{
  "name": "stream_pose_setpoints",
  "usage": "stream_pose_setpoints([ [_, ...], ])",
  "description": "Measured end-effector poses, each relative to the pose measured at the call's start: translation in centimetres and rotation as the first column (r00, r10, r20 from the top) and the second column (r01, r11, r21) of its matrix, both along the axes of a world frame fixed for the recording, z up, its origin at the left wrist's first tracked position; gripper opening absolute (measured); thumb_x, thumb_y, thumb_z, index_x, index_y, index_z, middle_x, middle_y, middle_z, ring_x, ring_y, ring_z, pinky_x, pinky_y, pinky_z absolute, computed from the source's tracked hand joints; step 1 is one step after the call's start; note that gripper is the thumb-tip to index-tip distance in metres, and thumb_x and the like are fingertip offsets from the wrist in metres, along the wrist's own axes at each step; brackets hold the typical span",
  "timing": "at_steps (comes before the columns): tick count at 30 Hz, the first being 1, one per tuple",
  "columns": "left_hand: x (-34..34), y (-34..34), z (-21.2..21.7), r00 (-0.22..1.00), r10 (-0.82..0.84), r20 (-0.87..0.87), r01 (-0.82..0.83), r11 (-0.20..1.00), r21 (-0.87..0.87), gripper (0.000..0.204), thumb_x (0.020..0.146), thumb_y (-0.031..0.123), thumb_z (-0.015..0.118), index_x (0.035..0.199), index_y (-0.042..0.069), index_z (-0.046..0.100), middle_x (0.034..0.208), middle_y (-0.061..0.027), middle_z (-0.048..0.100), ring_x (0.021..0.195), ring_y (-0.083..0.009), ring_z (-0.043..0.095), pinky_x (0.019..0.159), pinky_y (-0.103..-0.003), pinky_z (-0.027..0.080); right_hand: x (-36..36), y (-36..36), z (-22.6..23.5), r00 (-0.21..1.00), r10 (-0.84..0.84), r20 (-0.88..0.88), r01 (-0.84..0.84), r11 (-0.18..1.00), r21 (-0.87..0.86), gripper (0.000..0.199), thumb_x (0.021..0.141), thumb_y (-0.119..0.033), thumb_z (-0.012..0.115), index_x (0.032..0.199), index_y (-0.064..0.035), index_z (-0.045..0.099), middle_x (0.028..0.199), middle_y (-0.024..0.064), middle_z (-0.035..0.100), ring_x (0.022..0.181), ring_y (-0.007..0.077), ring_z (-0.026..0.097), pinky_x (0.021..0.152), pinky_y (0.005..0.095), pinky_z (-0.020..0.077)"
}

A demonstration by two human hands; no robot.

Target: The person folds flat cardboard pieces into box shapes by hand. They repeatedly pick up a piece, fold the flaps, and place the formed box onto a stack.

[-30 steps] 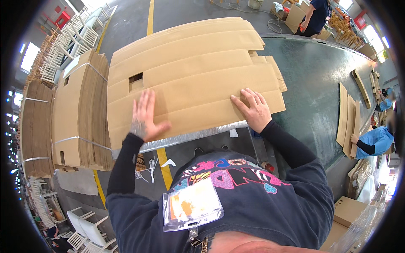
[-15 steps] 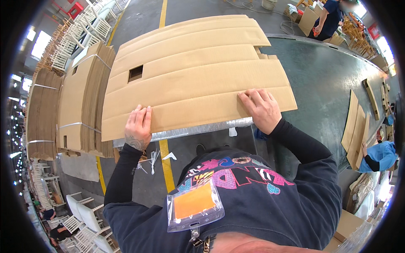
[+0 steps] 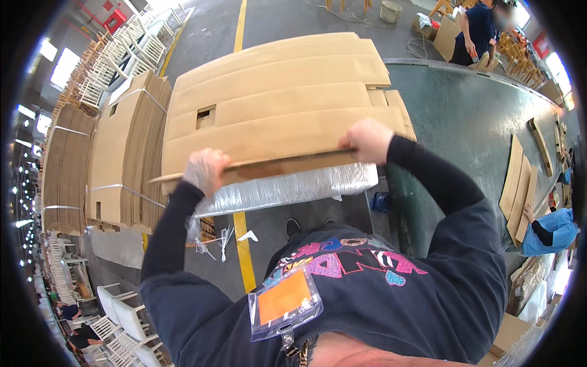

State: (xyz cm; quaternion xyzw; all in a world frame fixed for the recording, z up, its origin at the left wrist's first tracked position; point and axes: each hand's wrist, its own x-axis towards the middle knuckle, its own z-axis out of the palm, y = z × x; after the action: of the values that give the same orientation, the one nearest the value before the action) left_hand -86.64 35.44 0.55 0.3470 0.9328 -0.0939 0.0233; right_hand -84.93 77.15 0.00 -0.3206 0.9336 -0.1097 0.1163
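A large flat brown cardboard sheet point(image 3: 275, 104) with a small rectangular cut-out lies on top of a stack wrapped in clear plastic film point(image 3: 287, 189). My left hand point(image 3: 205, 171) grips the sheet's near edge at the left, fingers curled over it. My right hand point(image 3: 367, 139) grips the same edge further right. The near edge is raised a little off the stack. Both my arms wear dark sleeves.
Strapped bundles of flat cardboard point(image 3: 122, 159) stand to the left. A green table point(image 3: 471, 122) with cardboard pieces point(image 3: 520, 183) lies to the right. One person point(image 3: 477, 30) stands at the far end and another, in blue point(image 3: 550, 229), at the right. White chairs point(image 3: 116, 61) are stacked at the far left.
My hands went from lying flat on the sheet to curling over its near edge, and the edge has come up off the wrapped stack toward me.
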Motion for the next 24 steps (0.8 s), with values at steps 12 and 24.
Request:
stream_pose_setpoints([
  [12, 10.4, 5.0, 1.2, 0.998, -0.051, -0.033, 0.057, 0.975, 0.214, 0.042, 0.069, 0.005, 0.064, 0.11, -0.001, 0.067, 0.092, -0.0094, 0.063, 0.086, -0.0287, 0.063, 0.073, -0.04, 0.055, -11.1, -14.5, -1.0, 0.92, 0.065, -0.386, -0.189, 0.937, -0.294, 0.051, 0.1, -0.05, 0.049, 0.14, -0.0192, 0.056, 0.133, 0.0151, 0.056, 0.126, 0.033, 0.05, 0.108, 0.0491, 0.039],
  [24, 5.6, 5.9, 10.5, 0.939, 0.021, 0.342, -0.008, 0.999, -0.038, 0.015, 0.066, 0.012, 0.068, 0.078, 0.005, 0.065, 0.076, -0.0138, 0.065, 0.08, -0.0348, 0.066, 0.07, -0.046, 0.053, -8.9, -18.2, -6.1, 0.857, 0.09, -0.508, -0.266, 0.921, -0.284, 0.054, 0.092, -0.05, 0.055, 0.136, -0.0188, 0.06, 0.135, 0.0165, 0.053, 0.135, 0.0367, 0.042, 0.114, 0.0655, 0.0246],
])
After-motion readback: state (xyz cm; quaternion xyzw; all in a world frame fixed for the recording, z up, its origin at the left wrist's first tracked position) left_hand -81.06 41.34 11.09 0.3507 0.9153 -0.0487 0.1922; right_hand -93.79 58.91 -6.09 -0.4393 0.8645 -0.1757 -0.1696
